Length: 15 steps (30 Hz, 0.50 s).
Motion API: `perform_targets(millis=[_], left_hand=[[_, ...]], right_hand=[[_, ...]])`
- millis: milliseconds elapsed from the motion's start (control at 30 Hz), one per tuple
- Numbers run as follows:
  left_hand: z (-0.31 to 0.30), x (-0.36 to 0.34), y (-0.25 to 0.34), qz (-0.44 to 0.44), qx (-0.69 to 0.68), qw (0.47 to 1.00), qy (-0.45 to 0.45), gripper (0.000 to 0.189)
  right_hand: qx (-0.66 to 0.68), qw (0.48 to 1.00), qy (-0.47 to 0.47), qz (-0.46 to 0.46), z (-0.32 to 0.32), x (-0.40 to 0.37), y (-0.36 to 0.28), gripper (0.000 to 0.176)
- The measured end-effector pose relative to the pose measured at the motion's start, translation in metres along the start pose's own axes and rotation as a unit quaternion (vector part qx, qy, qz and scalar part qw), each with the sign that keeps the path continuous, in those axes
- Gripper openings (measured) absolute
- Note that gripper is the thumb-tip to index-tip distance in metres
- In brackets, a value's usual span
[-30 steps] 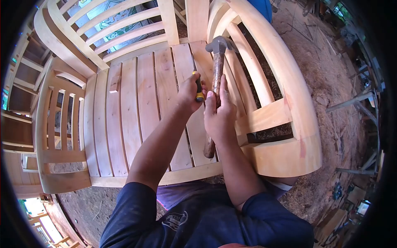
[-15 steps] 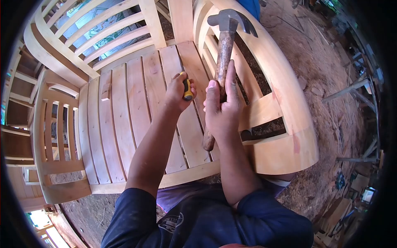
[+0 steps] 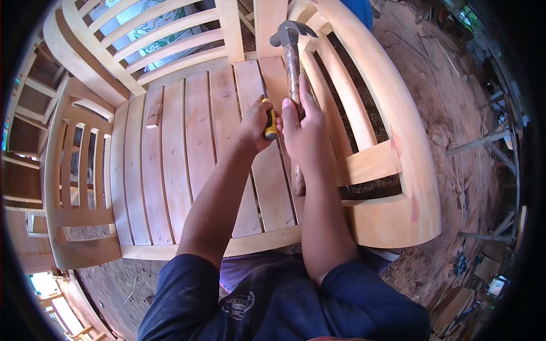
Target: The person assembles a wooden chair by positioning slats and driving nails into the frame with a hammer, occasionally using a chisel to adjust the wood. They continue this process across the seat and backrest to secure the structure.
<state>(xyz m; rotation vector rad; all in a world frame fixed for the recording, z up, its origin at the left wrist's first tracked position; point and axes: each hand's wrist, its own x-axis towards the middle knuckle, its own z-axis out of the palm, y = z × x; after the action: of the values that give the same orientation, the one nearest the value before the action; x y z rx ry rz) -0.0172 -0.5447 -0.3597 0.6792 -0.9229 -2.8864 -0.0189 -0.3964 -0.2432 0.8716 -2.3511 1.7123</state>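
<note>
My left hand (image 3: 257, 126) is closed around a yellow-and-black handle (image 3: 271, 126) held over the seat slats (image 3: 199, 113) of a wooden bench. The working end of that tool is hidden by my fingers and hard to make out against the gap between slats. In my right hand (image 3: 306, 131) is a claw hammer (image 3: 292, 59), gripped mid-handle with its dark head up and its wooden handle end down. The thumb and index finger lie along the handle. Both hands are close together above the right side of the seat.
A curved armrest (image 3: 375, 79) with slats stands right of my hands, and another armrest (image 3: 85, 219) is at the left. The slatted backrest (image 3: 165, 42) rises at the far side. A small wood block (image 3: 153, 115) lies on the seat. Wood scraps (image 3: 455, 304) litter the ground at right.
The hammer has swung left, bringing its head and my right hand nearer to my left hand. My left hand stays about the same over the seat. The view has shifted slightly.
</note>
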Motion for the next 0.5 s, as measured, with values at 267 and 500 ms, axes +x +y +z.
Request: perform_targets(millis=[267,500], left_hand=[[0.013,-0.017,0.011,0.05,0.142,0.988,0.027,0.065],[0.011,-0.012,0.013,0.079,0.292,0.95,0.078,0.064]], right_hand=[[-0.078,0.993,-0.08,0.034,0.033,0.05,0.035,0.055],[-0.114,0.987,-0.099,0.047,0.04,0.073,0.058,0.053]])
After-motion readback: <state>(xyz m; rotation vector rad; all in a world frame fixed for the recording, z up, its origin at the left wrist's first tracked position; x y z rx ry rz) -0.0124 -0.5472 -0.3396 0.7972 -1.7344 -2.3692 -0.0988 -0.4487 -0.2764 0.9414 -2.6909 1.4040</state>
